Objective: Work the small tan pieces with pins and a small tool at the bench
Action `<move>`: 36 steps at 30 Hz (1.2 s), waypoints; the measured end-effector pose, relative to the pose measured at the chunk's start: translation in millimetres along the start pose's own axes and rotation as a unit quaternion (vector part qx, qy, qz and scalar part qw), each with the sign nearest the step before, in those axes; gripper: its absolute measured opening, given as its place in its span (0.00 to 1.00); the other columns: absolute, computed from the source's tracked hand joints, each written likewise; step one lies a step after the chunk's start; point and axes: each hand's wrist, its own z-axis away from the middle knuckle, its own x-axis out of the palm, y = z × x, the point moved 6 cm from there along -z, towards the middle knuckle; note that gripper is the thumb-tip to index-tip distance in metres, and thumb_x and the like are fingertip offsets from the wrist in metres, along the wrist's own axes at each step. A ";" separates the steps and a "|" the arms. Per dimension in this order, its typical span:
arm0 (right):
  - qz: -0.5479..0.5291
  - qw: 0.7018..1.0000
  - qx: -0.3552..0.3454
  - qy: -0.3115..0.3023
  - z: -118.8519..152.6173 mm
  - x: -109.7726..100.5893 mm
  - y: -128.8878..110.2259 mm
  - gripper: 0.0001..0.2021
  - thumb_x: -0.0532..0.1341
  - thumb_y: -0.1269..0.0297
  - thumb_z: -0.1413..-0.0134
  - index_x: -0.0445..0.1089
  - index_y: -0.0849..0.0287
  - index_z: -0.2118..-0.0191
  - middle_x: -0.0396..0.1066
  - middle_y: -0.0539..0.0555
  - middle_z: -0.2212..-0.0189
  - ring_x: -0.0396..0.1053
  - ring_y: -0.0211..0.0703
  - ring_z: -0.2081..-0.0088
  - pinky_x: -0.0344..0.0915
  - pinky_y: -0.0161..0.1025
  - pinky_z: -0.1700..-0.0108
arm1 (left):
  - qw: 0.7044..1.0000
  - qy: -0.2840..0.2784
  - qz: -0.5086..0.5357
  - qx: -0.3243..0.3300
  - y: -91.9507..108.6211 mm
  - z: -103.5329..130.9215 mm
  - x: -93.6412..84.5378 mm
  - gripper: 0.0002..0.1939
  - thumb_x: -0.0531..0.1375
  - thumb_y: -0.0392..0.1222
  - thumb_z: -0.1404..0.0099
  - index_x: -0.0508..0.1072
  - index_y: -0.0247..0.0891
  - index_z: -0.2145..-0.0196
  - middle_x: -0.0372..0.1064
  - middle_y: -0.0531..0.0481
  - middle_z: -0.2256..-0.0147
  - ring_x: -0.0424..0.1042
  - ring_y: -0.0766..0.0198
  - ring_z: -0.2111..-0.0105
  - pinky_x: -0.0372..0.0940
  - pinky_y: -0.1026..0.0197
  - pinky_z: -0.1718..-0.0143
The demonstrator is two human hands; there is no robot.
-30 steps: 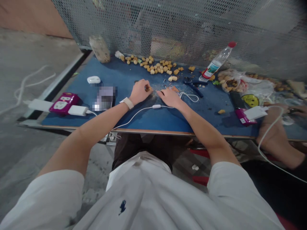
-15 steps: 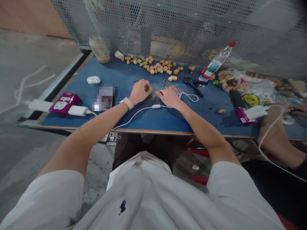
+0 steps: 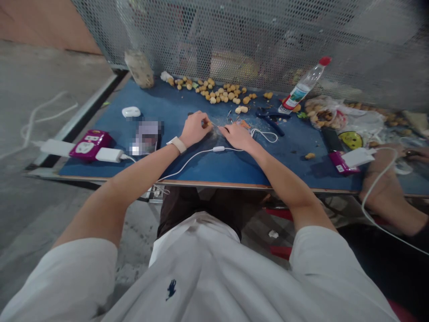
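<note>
My left hand (image 3: 196,128), with a pale band on its wrist, is curled in a pinch around a small tan piece that is too small to name. Just to its right, my right hand (image 3: 236,135) has its fingers together near the table surface; what they grip, if anything, is too small to make out. Between and behind the hands lie pale crumbs. An orange scrap (image 3: 245,124) sits just behind my right hand, and a white cord (image 3: 266,133) loops beside it. Dark-handled pliers (image 3: 271,120) lie farther right.
Round tan fruits (image 3: 221,95) line the mesh panel (image 3: 187,40). A red-capped bottle (image 3: 303,88) leans at back right. On the left are a white case (image 3: 131,112), a phone (image 3: 147,136) and a purple box (image 3: 90,145). Another person's arm (image 3: 385,192) rests far right.
My right hand's fingertips have shifted very slightly. My left hand stays in nearly the same place, still pinched.
</note>
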 end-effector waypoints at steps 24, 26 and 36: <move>0.006 1.000 0.004 0.000 -0.4 1.0 2.7 0.35 0.49 0.39 0.00 0.89 0.59 0.37 0.90 0.72 0.37 0.86 0.71 0.35 0.76 0.53 0.37 | 0.997 -0.066 -0.013 0.028 7.3 -0.5 -2.4 0.06 0.71 0.42 0.20 0.84 0.45 0.59 0.85 0.39 0.54 0.84 0.36 0.41 0.72 0.29 0.23; 0.009 1.000 0.002 0.005 -0.3 0.7 2.9 0.36 0.48 0.39 0.00 0.89 0.58 0.36 0.90 0.73 0.38 0.86 0.71 0.35 0.77 0.55 0.36 | 0.996 -0.077 -0.018 0.046 9.0 -0.1 -0.5 0.08 0.68 0.42 0.18 0.83 0.46 0.60 0.86 0.39 0.55 0.84 0.36 0.40 0.71 0.28 0.22; 0.014 1.000 0.006 0.014 -2.3 2.0 2.8 0.33 0.51 0.41 0.00 0.90 0.57 0.38 0.91 0.71 0.38 0.86 0.71 0.36 0.77 0.55 0.37 | 0.999 -0.047 0.006 0.010 -0.3 0.7 -0.2 0.07 0.71 0.35 0.22 0.83 0.45 0.50 0.88 0.41 0.51 0.84 0.42 0.44 0.74 0.38 0.27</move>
